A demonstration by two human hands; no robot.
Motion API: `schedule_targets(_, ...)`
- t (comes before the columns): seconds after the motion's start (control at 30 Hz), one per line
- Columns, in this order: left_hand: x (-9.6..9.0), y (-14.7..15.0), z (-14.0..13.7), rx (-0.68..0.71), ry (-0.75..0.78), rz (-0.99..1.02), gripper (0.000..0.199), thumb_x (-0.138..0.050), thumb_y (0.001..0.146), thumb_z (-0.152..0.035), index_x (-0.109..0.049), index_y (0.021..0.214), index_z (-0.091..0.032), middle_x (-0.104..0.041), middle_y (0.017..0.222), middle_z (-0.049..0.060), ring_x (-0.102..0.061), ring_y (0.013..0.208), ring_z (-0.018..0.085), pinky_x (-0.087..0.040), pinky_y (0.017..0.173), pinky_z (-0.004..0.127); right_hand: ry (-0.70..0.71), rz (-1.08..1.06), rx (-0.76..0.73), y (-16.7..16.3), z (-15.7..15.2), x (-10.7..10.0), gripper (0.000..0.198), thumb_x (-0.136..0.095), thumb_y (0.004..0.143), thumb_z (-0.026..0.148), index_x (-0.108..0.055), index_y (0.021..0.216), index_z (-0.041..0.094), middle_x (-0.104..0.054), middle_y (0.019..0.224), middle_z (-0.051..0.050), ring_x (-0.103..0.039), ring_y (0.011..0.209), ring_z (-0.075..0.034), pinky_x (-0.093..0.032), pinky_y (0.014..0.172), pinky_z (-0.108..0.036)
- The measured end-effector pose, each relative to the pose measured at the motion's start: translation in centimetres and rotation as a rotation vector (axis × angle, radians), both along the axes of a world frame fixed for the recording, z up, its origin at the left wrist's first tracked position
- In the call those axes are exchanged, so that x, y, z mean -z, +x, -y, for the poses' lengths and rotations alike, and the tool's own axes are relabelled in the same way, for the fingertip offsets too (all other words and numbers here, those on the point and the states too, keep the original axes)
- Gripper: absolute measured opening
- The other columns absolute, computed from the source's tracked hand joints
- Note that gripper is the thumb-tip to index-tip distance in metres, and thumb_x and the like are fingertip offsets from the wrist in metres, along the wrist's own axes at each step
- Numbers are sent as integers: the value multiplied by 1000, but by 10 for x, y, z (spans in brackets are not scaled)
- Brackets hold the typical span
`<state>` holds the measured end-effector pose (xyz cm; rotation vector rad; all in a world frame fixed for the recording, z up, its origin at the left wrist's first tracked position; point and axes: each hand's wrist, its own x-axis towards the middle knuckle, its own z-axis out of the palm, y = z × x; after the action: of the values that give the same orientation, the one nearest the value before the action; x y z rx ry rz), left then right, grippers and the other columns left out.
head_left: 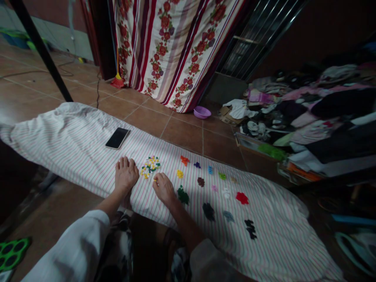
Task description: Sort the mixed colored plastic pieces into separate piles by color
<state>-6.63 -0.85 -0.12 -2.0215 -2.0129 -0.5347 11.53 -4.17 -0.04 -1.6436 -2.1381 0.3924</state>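
My left hand (126,172) lies flat on the striped cloth (88,168), fingers stretched out and holding nothing. Just right of it is a mixed pile of small pieces (150,167) in yellow, green and white. At that pile's lower right edge, my right hand (164,188) pinches a small yellow piece (155,180) between thumb and finger. Right of this hand, sorted heaps sit by colour, among them a yellow heap (179,174), an orange heap (185,160), a dark green heap (182,195) and a red heap (242,198). The pieces' exact kind is too small to make out.
A phone (117,138) rests on the cloth beyond my left hand. More heaps stand farther right, such as a black heap (250,229). Past the cloth are a purple basin (202,112), a floral curtain (173,51) and piled clothes (308,109).
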Motion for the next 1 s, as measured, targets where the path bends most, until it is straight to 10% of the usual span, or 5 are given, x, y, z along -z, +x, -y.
schedule_targets(0.5,0,0,-1,-5,-21,-22,36,-36,90,-30,-59,109,-10,-56,127,23,-47,126,38,-34,102,48,143,-245,390,118,-30,-4,26,-47,78,18,-71,87,20,-67,88,-6,-63,78,-18,-51,78,-31)
schedule_targets(1.0,-3,2,1,-13,-63,-8,38,-35,89,-30,-58,112,-11,-54,132,23,-44,130,37,-33,103,49,71,-222,358,123,-22,7,37,-43,75,10,-72,95,20,-73,97,-6,-67,92,-19,-51,88,-32)
